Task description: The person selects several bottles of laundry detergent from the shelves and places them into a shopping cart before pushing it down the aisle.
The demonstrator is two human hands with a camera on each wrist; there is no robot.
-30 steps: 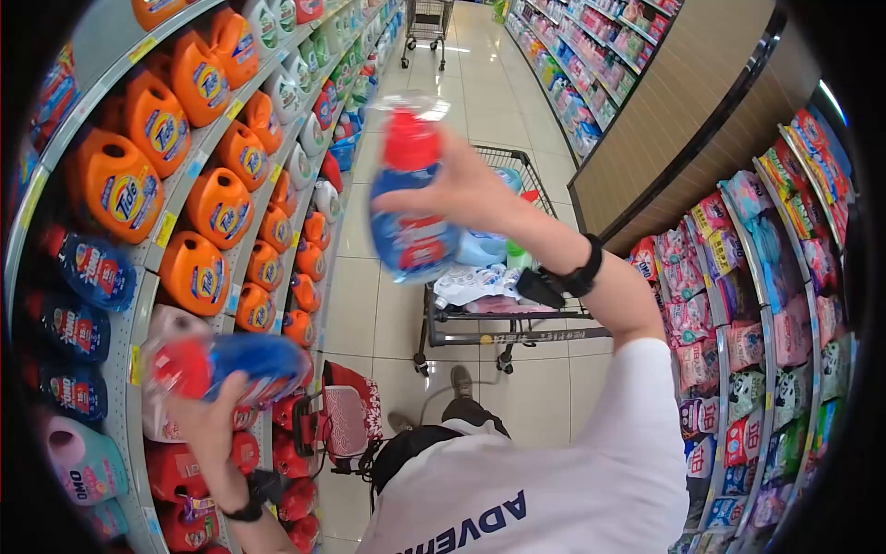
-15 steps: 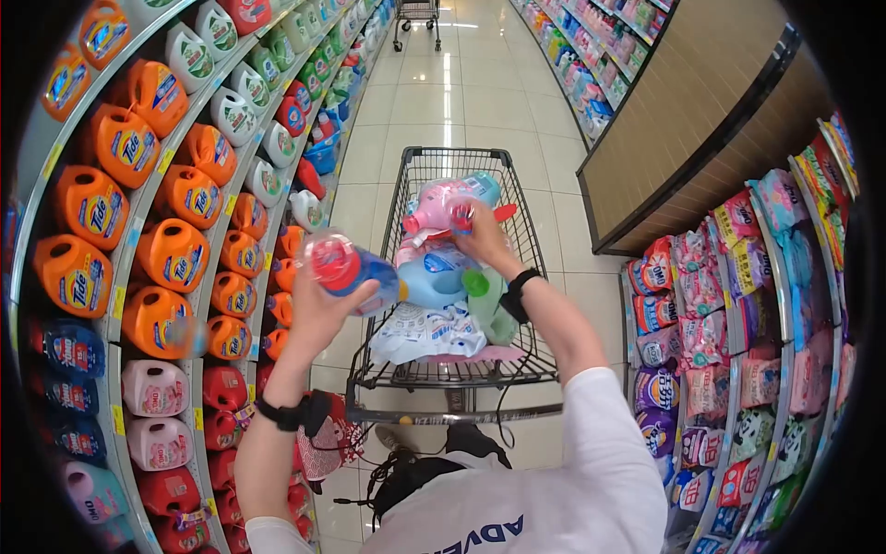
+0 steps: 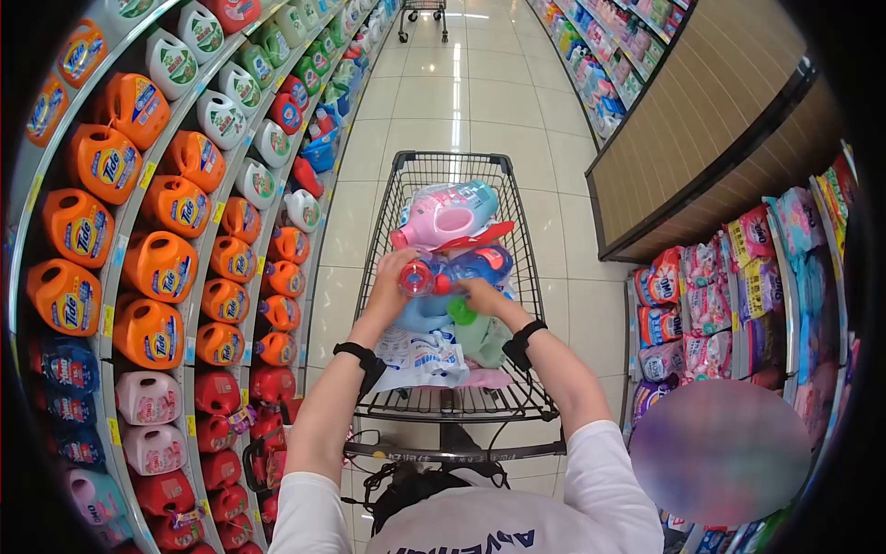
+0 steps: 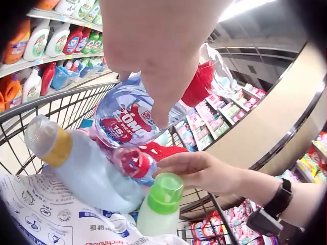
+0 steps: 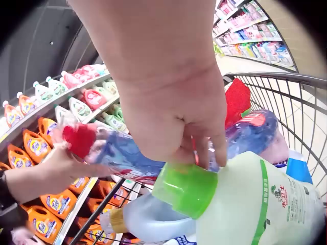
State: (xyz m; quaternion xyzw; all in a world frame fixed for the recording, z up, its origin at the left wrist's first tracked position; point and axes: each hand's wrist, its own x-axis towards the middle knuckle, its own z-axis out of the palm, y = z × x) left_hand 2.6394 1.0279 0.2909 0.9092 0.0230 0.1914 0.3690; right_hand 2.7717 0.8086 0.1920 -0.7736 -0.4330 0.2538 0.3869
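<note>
Over the cart [image 3: 544,305], the left hand [image 3: 389,279] grips a blue OMO bottle with a red cap [image 3: 415,278]; its label [image 4: 125,122] shows in the left wrist view. The right hand [image 3: 482,297] is at the red-capped end of a second blue bottle [image 3: 482,265] lying among the goods, its fingers [image 5: 204,148] curled there. Close under that hand stands a green-capped pale bottle [image 5: 255,204]. A light blue bottle [image 4: 97,168] with a yellow collar lies beside it. Beyond both hands is a pink and teal bottle [image 3: 452,214].
White printed packs [image 3: 415,358] lie at the cart's near end. Shelves of orange Tide bottles [image 3: 152,268] line the left side, and bagged goods [image 3: 706,314] the right. A brown panelled block [image 3: 701,138] stands at right; another cart [image 3: 423,18] is far down the aisle.
Both blue bottles have come from the shelf side to the cart. Since half a second ago the left hand has moved right over the cart, and the right hand has drawn nearer the body.
</note>
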